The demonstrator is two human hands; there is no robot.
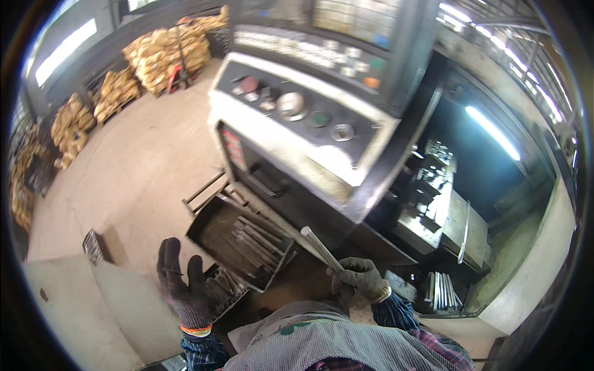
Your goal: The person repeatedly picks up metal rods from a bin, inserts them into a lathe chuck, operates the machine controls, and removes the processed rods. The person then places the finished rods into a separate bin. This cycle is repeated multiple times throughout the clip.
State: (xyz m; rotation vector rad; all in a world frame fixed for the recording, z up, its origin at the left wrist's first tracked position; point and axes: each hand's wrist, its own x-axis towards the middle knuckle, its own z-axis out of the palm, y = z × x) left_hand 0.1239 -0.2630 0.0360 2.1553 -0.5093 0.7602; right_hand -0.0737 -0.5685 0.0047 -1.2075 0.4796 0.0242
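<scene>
Beyond the fingers (168, 263), a control cabinet (291, 154) is fronted by a tray (209, 232) of bars (252, 242), seemingly for easy reach, while the left hand (185, 295) is spread empty and, in the curled right hand (362, 281), a rod (318, 247) is gripped low, apparently keeping its length clear.

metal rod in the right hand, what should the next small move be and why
Probably bring the left hand across to steady the metal rod near its free end: the right hand alone grips it, and the visible length juts out beyond the fingers unsupported, while the left hand is open, looks empty and is apart from the rod.
</scene>
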